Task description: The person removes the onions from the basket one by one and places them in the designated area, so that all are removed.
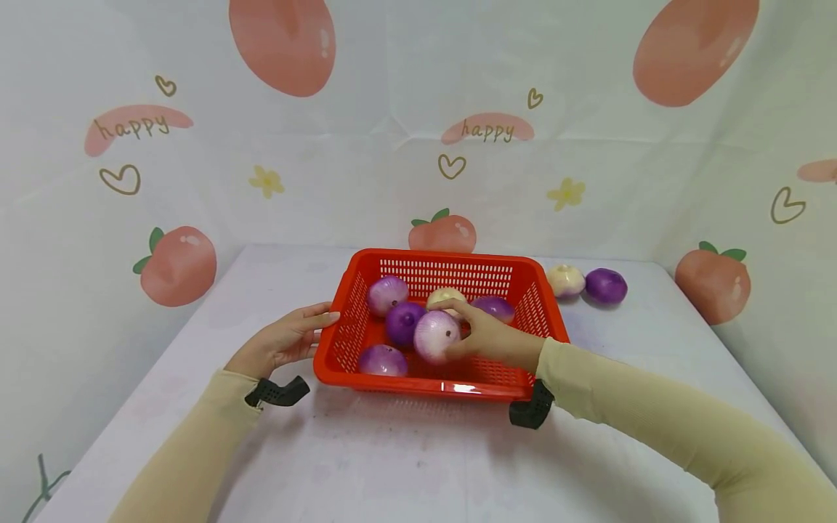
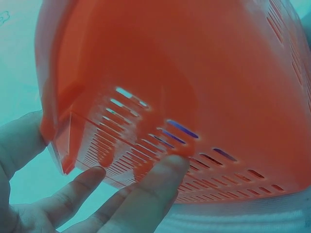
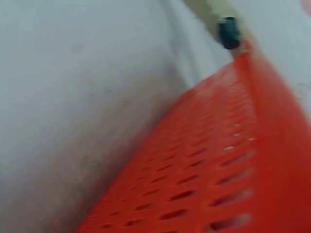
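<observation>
A red slotted basket [image 1: 392, 380] holds several purple and pale onions, among them a dark purple one [image 1: 402, 323] and a light purple one [image 1: 388, 296]. My right hand [image 1: 487, 335] reaches inside it and grips a pale purple onion [image 1: 436, 337] between thumb and fingers. On the basket's left rim rests my left hand [image 1: 297, 338], thumb on top and fingers along the outer side. The left wrist view shows those fingers [image 2: 160, 187] against the slotted wall [image 2: 218, 97]. Only the basket's outer side [image 3: 194, 165] fills the right wrist view; the right hand is hidden there.
Behind the basket's right corner, a whitish onion [image 1: 565, 280] and a dark purple onion [image 1: 606, 287] lie side by side on the white table [image 1: 392, 465]. A cloth [image 1: 366, 160] printed with fruit hangs at the back and sides.
</observation>
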